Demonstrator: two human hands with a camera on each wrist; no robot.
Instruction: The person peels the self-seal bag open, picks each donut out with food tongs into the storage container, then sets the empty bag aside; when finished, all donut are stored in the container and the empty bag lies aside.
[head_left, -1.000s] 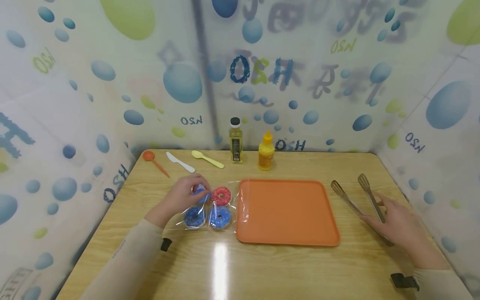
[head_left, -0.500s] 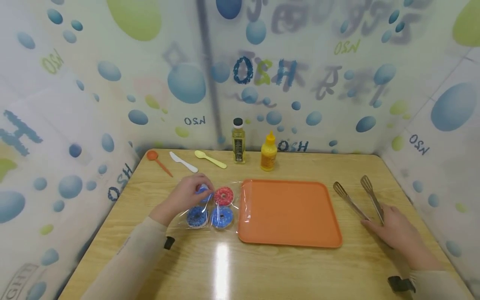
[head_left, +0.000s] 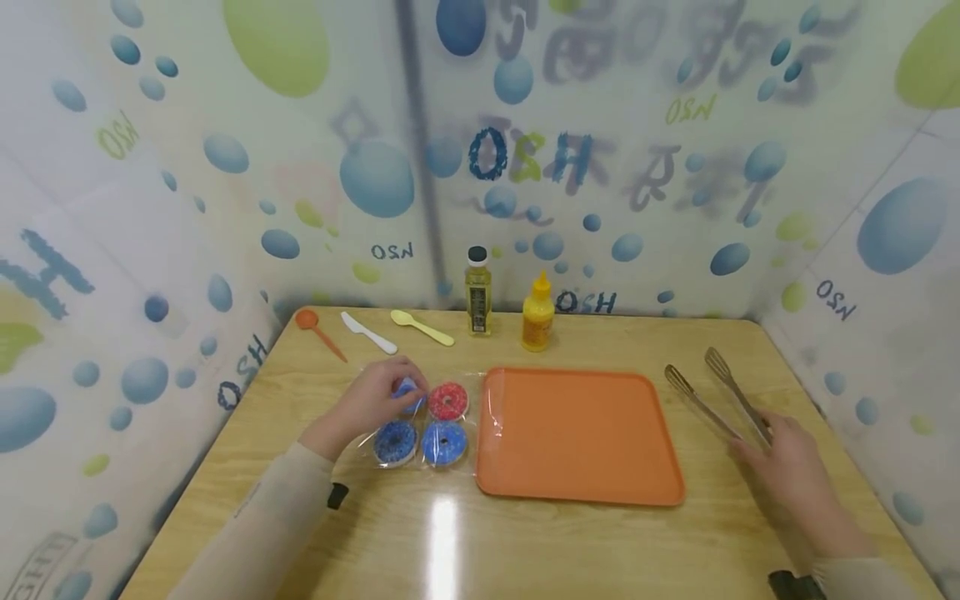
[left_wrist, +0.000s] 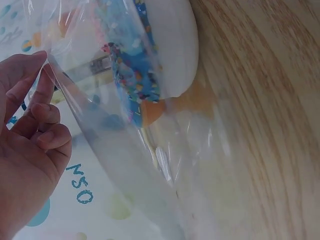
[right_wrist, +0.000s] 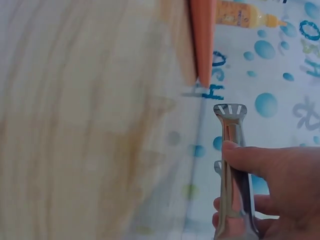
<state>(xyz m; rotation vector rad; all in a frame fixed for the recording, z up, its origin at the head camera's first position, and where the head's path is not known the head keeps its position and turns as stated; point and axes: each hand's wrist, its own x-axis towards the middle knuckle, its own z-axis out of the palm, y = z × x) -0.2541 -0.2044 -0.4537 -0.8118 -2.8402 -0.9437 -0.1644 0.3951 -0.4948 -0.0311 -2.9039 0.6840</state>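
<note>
With thumb and index finger, my left hand pinches the edge of a clear plastic bag. Inside are a red donut, a bright blue donut, a dark blue donut and another blue donut partly hidden by the fingers. They have sprinkled tops and white undersides. On the right, my right hand grips metal tongs around their middle, thumb on one arm and fingers on the other. The slotted tong heads stand apart, pointing away from me. An orange tray lies between the hands.
Along the back lie an orange spoon, a white knife and a yellow spoon. An oil bottle and a yellow squeeze bottle stand upright beside them. Patterned walls enclose the wooden table.
My right hand has taken hold of the tongs, and their heads have come somewhat closer together. The left hand stays at the donut bag. The head view has shifted slightly.
</note>
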